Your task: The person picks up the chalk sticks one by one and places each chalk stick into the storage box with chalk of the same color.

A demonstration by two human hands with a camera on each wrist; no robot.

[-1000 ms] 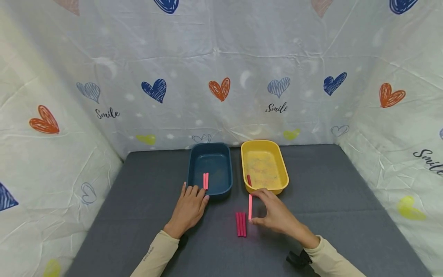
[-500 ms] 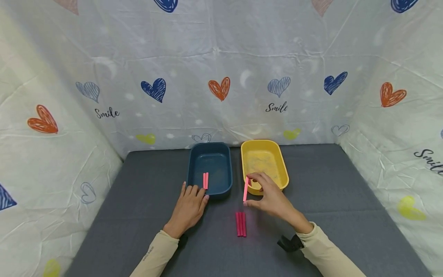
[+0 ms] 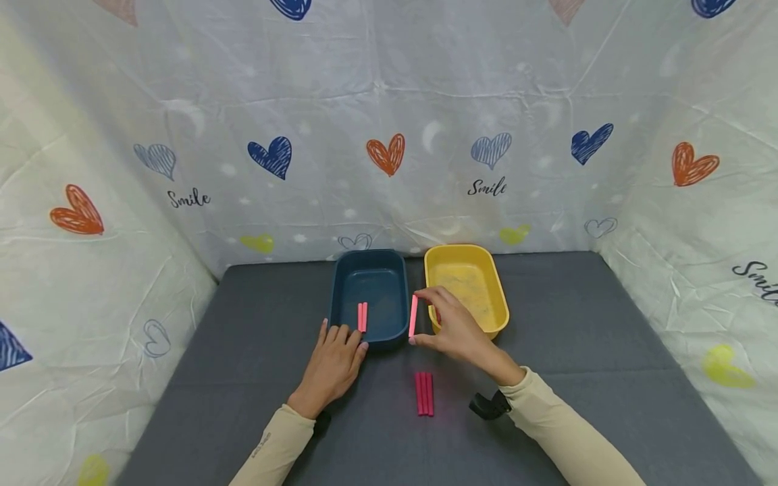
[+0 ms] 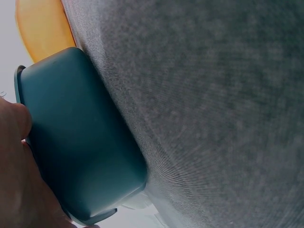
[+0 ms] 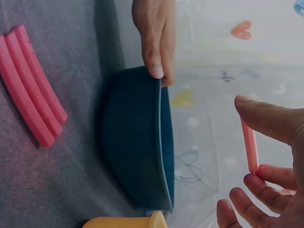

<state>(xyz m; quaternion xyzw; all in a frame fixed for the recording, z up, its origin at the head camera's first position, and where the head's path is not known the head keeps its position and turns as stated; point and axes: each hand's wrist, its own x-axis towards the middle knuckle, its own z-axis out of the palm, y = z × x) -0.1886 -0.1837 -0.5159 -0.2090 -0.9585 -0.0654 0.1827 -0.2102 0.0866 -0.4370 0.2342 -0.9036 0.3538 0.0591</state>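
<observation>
Blue plastic tray (image 3: 378,283) with two pale sticks (image 3: 362,317) inside; a person's left hand (image 3: 331,363) holds its near rim, thumb outside, fingers over the edge. Just right of the tray, in the air, the right hand (image 3: 456,329) pinches a pink stick (image 3: 414,316) by its ends between thumb and fingertips. Three darker sticks (image 3: 424,394) lie side by side on the grey surface (image 3: 547,324), nearer the person than the tray. Right of the tray stands a yellow tub (image 3: 464,266). Behind it, a heart-patterned cloth (image 3: 328,101) reads "Smile" in black script; lettering on the left sleeve (image 3: 273,445) is too small to read.
</observation>
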